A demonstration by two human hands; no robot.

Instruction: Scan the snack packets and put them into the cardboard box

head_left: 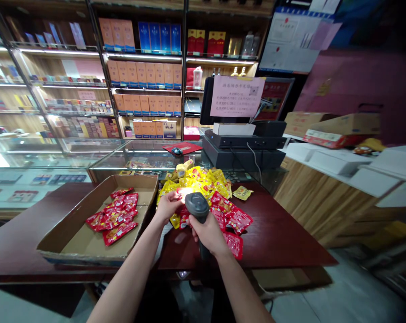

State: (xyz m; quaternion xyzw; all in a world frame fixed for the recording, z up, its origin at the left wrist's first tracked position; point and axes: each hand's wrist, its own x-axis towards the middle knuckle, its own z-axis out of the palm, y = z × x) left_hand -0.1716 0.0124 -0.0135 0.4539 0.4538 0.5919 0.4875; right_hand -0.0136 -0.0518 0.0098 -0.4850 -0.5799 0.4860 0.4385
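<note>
My right hand [207, 232] is wrapped round the handle of a black barcode scanner [196, 204], whose bright light falls on the spot ahead of it. Just left of the scanner head, my left hand [169, 206] pinches a small red snack packet [181, 192], mostly washed out by the glare. Behind both hands lies a heap of yellow snack packets [192, 177]. Red snack packets [234, 215] spread over the table to the right of the scanner. On the left, a shallow cardboard box [78, 244] holds several red packets [117, 215].
The packets rest on a dark red table [273, 233]. Behind it stand a glass counter [105, 154], a mouse [176, 151] and a monitor [207, 105] with a paper sign [236, 96]. White boxes [337, 161] sit on a wooden cabinet [310, 193] at right.
</note>
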